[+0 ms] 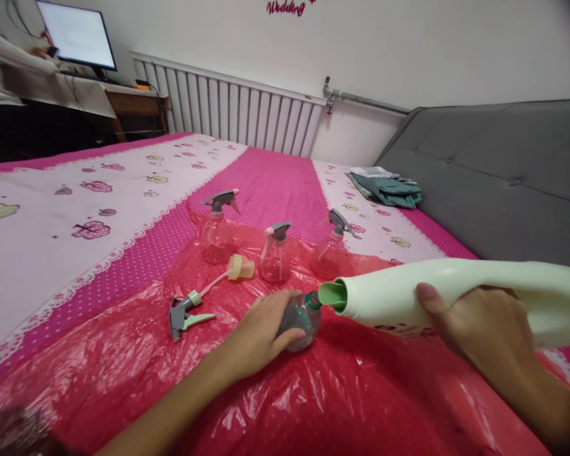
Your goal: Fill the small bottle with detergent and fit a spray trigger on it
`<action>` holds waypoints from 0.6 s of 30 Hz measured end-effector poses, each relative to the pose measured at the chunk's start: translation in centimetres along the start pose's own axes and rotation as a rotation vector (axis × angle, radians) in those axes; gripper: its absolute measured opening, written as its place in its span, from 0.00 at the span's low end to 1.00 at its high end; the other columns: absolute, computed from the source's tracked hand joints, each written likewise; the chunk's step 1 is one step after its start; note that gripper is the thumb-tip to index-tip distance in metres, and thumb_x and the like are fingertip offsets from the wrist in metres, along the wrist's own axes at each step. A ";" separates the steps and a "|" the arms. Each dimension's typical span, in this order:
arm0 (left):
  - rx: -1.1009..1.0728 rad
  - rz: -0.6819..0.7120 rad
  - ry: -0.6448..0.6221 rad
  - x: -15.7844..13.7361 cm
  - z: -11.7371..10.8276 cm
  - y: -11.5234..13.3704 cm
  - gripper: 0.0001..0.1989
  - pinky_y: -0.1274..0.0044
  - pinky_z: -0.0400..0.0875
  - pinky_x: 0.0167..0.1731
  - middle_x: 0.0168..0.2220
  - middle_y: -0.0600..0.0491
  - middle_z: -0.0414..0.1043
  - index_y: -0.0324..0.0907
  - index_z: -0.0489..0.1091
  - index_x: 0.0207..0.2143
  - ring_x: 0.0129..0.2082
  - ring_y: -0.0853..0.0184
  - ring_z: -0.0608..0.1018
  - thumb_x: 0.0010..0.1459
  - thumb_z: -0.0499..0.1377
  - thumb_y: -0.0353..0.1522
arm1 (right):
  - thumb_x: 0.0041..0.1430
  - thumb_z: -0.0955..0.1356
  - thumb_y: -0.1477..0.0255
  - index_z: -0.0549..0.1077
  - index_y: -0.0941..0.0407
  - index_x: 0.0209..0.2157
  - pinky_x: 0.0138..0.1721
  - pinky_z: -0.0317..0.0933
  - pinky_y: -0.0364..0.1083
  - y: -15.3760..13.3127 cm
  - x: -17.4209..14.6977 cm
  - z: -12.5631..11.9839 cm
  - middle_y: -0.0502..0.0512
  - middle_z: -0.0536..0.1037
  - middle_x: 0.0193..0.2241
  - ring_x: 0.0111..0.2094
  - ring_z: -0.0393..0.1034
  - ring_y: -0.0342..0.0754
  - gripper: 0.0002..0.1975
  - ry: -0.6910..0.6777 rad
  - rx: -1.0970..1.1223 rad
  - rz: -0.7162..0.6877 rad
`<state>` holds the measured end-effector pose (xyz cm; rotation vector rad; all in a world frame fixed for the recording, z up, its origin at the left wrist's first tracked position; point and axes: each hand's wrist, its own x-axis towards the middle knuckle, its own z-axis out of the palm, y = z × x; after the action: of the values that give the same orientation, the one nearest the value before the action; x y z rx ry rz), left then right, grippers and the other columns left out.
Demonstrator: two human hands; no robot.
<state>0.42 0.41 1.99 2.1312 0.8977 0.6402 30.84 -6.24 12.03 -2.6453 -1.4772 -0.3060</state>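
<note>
My left hand point(266, 326) wraps round a clear spray bottle point(304, 323) with a green neck and no spray head on it. In my right hand point(484, 329) is a large pale green detergent jug point(403, 288), tipped on its side. Its green spout point(332, 294) meets the bottle's mouth; whether liquid flows I cannot make out. Left of the bottle lies a grey and green trigger spray head point(185, 310) with its tube, whose end reaches a small yellowish cup point(240, 267). Behind stand three capped spray bottles, a left one point(217, 237), a middle one point(274, 256) and a right one point(331, 253).
A crinkled red plastic sheet point(123, 373) covers the near part of the bed point(275, 180). Folded clothes point(384, 187) lie by the grey headboard point(494, 158). A radiator point(228, 104) lines the wall. At the far left, a person point(14, 54) sits by a monitor point(78, 35).
</note>
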 end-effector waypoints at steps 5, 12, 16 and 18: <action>-0.005 0.013 0.006 -0.1 0.1 0.0 0.23 0.59 0.67 0.62 0.62 0.44 0.74 0.45 0.64 0.62 0.60 0.51 0.76 0.68 0.63 0.36 | 0.49 0.46 0.42 0.81 0.66 0.33 0.52 0.67 0.63 0.1 0.1 0.1 0.80 0.78 0.36 0.44 0.77 0.74 0.49 0.014 -0.023 -0.010; -0.006 0.001 0.003 0.0 0.0 0.0 0.23 0.59 0.67 0.62 0.62 0.44 0.74 0.46 0.64 0.63 0.60 0.50 0.76 0.68 0.63 0.36 | 0.46 0.48 0.41 0.68 0.53 0.22 0.49 0.66 0.63 0.0 0.2 0.3 0.78 0.77 0.31 0.42 0.76 0.74 0.35 0.028 0.036 0.009; -0.009 0.001 0.001 0.1 0.0 -0.1 0.24 0.59 0.66 0.63 0.62 0.44 0.73 0.46 0.64 0.63 0.61 0.50 0.75 0.67 0.64 0.36 | 0.43 0.48 0.40 0.57 0.49 0.22 0.51 0.64 0.64 0.1 0.3 0.7 0.79 0.76 0.32 0.44 0.75 0.77 0.28 -0.011 0.100 0.038; -0.020 -0.005 -0.002 0.1 0.0 -0.1 0.24 0.58 0.66 0.63 0.62 0.44 0.73 0.46 0.63 0.63 0.61 0.50 0.75 0.67 0.63 0.36 | 0.42 0.48 0.40 0.57 0.49 0.23 0.53 0.63 0.64 0.3 0.3 0.9 0.78 0.76 0.32 0.46 0.74 0.78 0.28 -0.007 0.163 0.054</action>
<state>0.43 0.55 1.98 2.1103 0.8923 0.6423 31.40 -5.97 11.20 -2.5538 -1.3668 -0.1644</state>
